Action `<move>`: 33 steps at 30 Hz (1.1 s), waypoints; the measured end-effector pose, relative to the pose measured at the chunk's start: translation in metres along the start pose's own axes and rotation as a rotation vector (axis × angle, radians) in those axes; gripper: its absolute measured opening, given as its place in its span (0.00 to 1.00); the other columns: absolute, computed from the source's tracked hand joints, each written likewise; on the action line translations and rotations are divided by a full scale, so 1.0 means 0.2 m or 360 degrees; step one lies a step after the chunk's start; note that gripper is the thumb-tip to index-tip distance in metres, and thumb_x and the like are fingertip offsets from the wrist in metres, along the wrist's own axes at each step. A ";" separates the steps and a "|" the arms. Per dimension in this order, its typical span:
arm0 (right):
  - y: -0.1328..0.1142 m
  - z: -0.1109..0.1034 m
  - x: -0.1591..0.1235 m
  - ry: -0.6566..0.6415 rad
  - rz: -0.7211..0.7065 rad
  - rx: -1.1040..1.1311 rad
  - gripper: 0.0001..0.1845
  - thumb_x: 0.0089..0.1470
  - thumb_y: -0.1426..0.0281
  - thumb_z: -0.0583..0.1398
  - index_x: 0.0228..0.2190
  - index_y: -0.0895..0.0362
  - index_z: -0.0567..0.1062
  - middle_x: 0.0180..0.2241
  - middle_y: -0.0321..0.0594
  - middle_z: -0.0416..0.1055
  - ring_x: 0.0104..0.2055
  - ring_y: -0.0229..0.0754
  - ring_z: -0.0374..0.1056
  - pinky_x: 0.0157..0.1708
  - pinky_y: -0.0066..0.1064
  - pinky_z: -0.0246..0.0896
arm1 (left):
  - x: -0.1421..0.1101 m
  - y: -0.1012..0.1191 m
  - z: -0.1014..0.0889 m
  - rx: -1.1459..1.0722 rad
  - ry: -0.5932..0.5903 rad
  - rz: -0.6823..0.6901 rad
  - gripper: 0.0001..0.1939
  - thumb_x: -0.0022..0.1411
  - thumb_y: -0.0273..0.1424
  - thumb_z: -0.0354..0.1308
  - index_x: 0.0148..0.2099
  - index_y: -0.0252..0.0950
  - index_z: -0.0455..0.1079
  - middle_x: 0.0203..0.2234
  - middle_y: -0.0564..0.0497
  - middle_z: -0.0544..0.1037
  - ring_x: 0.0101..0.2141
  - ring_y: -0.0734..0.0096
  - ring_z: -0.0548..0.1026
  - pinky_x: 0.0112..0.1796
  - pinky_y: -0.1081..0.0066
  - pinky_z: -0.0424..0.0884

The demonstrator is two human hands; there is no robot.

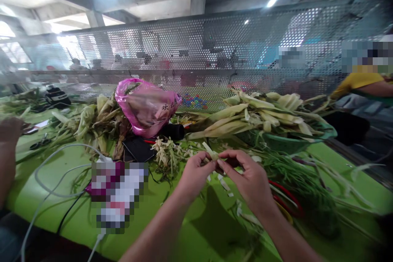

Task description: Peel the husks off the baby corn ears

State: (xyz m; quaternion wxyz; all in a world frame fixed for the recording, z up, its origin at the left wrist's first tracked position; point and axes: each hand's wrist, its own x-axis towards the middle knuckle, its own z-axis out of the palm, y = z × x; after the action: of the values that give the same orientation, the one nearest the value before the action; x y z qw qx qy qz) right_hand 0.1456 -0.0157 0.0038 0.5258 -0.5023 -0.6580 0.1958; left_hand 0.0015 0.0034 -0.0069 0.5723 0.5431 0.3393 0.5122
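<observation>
Over the green table (172, 229), my left hand (196, 174) and my right hand (248, 180) meet fingertip to fingertip. Between them they pinch a small pale-green strip of corn husk (210, 151), which sticks up past the left fingers. Both hands have closed thumbs and forefingers; the lower end of the strip is hidden by them. Just beneath lie pale husk scraps (225, 184). To the left of my left hand is a small heap of pale husk pieces (167, 153). A bundle of thin green strands (294, 180) lies beside my right hand.
A green basket (282, 142) overflows with husks (267, 112). Red-handled scissors (290, 196) lie partly under the strands. A pink plastic bag (144, 108), a phone with a cable (123, 196) and black scissors (39, 142) are leftward. Another person's hand (7, 147) is far left; a yellow-sleeved person (362, 80) is right.
</observation>
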 end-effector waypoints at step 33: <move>0.04 0.02 0.03 -0.0142 0.0846 0.1114 0.15 0.40 0.63 0.70 0.32 0.56 0.78 0.29 0.36 0.72 0.25 0.34 0.61 0.21 0.25 0.53 | -0.02 0.04 0.01 0.0478 -0.0163 0.0107 0.06 0.58 0.32 0.56 0.34 0.35 0.69 0.28 0.54 0.72 0.31 0.73 0.67 0.35 0.75 0.62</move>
State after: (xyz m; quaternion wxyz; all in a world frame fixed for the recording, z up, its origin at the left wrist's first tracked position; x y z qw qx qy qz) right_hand 0.1455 -0.0070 -0.0010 0.5668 -0.4368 -0.4218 0.5568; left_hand 0.0005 -0.0011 0.0015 0.4838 0.6591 0.3642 0.4461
